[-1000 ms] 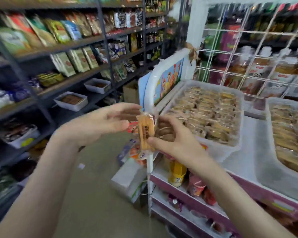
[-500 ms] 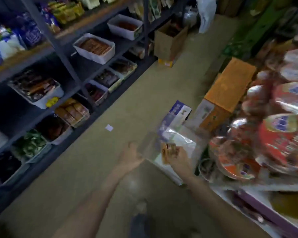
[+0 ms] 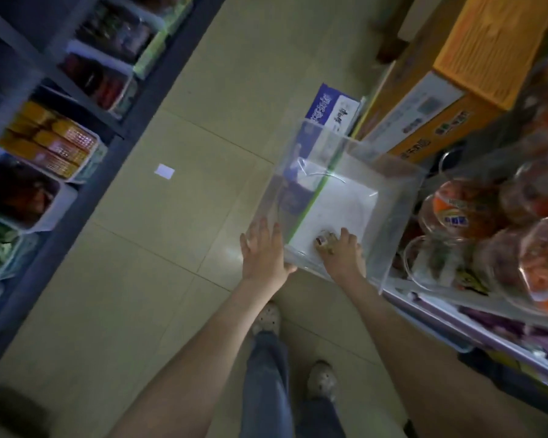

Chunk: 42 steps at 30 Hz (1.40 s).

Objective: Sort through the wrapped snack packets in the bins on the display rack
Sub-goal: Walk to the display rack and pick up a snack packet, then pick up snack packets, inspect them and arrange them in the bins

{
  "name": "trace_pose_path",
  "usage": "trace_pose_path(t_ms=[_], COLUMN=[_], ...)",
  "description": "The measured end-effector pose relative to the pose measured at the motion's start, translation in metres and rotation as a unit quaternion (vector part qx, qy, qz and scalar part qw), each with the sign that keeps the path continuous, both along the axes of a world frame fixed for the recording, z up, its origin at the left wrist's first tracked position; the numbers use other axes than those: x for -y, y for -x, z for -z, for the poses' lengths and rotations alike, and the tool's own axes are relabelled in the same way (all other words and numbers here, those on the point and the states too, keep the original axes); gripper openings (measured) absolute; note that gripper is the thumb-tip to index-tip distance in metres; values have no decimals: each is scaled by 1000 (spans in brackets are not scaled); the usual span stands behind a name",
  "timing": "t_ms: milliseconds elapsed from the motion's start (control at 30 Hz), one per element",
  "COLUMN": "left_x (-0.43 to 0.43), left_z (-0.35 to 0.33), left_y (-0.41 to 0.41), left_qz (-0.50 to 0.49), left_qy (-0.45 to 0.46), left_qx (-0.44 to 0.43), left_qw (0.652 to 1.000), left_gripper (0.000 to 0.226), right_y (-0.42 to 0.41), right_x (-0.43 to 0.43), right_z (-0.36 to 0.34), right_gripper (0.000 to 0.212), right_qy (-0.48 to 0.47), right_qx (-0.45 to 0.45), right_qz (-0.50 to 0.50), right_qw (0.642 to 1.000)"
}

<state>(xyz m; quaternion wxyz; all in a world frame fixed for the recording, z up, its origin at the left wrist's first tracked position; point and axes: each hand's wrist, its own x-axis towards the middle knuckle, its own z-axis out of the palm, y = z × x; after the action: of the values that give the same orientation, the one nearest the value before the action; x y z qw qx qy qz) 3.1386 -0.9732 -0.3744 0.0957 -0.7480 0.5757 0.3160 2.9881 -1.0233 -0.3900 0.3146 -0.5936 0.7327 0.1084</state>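
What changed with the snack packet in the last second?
The right hand carried the snack packet down into the clear bin, fingers still curled on it. The left hand let go of it and now presses flat against the bin's side.

- We see a clear, colourless plastic bin [image 3: 399, 197]; a white flat box with a green stripe [image 3: 345, 203] shows through it.
- The small wrapped snack packet [image 3: 325, 241] looks brownish with a touch of red and white, too blurred for more.
- The flat blue-and-white carton [image 3: 332, 110] carries white and dark lettering.
- The large cardboard box [image 3: 487, 58] is orange on top, with white and orange sides and dark print.
- The round clear-wrapped packs [image 3: 456, 210] are orange-red, and one has a blue label.
- The pale beige tiled floor [image 3: 171, 248] has thin darker joints, and on it we see a white paper square [image 3: 164, 171].
- The stacked rectangular packets [image 3: 51, 143] are orange and yellow, in a white tray [image 3: 92, 159].
- We wear faded blue jeans [image 3: 266, 390] and pale grey perforated shoes [image 3: 268, 317].
- The display rack's shelf edge [image 3: 456, 324] is lilac.
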Motion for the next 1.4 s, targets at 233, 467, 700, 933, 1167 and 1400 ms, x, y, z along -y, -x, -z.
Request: trace_pose_path(t_ms=[233, 467, 700, 933, 1167, 1400], left_x=[-6, -50, -132, -188, -193, -156], left_z=[-72, -176, -287, -380, -438, -470], left_y=[27, 71, 159, 265, 340, 396], left_qz=[20, 27, 99, 174, 236, 278], left_qy=[64, 189, 283, 406, 479, 511], left_qx=[-2, -51, -124, -143, -124, -98], left_qw=[998, 980, 946, 886, 836, 808], left_gripper=[81, 67, 62, 56, 55, 56], right_y=[6, 43, 141, 254, 350, 422], right_x=[-24, -78, -173, -245, -261, -233], right_z=[-81, -194, -307, -395, -446, -468], right_gripper=[57, 59, 44, 47, 42, 44], right_qy=[83, 195, 346, 472, 531, 543], right_qx=[33, 86, 142, 136, 118, 114], right_qz=[-68, -72, -52, -49, -8, 15], right_qw=[994, 974, 926, 870, 839, 832])
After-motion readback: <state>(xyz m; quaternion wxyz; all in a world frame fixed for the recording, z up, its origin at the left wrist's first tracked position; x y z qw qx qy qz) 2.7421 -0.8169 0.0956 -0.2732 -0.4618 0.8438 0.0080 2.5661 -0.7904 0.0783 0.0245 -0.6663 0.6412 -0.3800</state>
